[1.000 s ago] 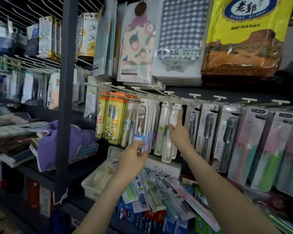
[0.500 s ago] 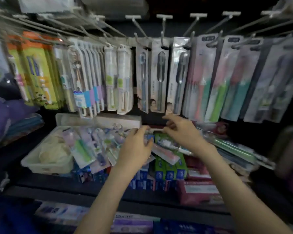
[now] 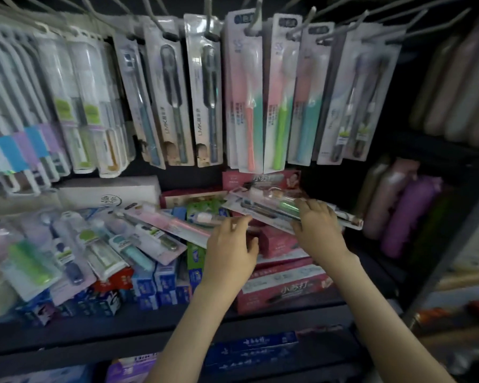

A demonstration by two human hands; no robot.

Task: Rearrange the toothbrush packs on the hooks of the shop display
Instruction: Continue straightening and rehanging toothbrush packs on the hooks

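Note:
Rows of toothbrush packs hang from grey hooks across the top: clear cases at the left, LMK packs in the middle, pink-and-teal packs to their right. Loose packs lie in a heap on the shelf below. My right hand grips a flat clear pack with a green brush lying on the red boxes, fingers curled over its right part. My left hand is at the same pack's near left edge with fingers bent; whether it holds the pack is unclear.
Red toothpaste boxes and blue boxes are stacked on the shelf under the heap. A white box stands behind. Purple and pink bottles fill the right side. A dark shelf edge runs along the front.
Both hands came down from the hanging packs to the heap on the shelf and shifted right. My view dropped and moved closer. My right hand now rests over a flat clear pack.

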